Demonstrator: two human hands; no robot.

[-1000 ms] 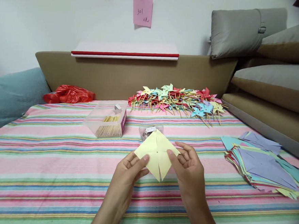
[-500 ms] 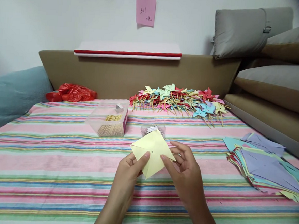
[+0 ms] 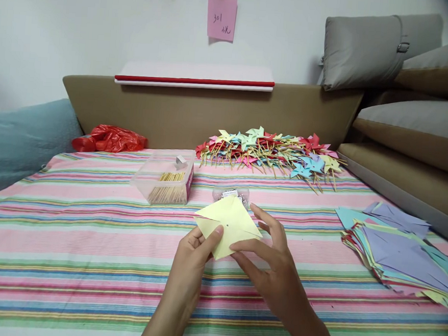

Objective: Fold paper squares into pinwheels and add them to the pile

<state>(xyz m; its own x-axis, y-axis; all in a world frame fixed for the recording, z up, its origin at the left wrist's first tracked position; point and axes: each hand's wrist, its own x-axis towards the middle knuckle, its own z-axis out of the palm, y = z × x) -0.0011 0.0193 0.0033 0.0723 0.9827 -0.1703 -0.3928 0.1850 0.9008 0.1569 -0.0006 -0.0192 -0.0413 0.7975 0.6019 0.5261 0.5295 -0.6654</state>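
Showing a yellow paper sheet [image 3: 239, 223] aloft at six o'clock, near-square, no clear long axis. The left hand [image 3: 193, 255], its thumb nearer the central hole [image 3: 227, 225], clasps the sheet's eight-o'clock edge; the right hand's [image 3: 276, 266] grip pinches its five-o'clock edge between index finger and thumb, firmness untold. Beyond, at twelve o'clock from the sheet, a clear tub [image 3: 217, 191] contains small dark pieces, too small to identify; at ten, a clear box [image 3: 142, 177] contains thin wooden sticks [image 3: 169, 190].

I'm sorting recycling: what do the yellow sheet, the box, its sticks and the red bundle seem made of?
Yellow sheet: matte paper, thin and slit.
Box: likely clear plastic, contents visible.
Sticks: probably wood or bamboo, tan, matte.
Red bundle: apparently plastic film, glossy, crinkled.
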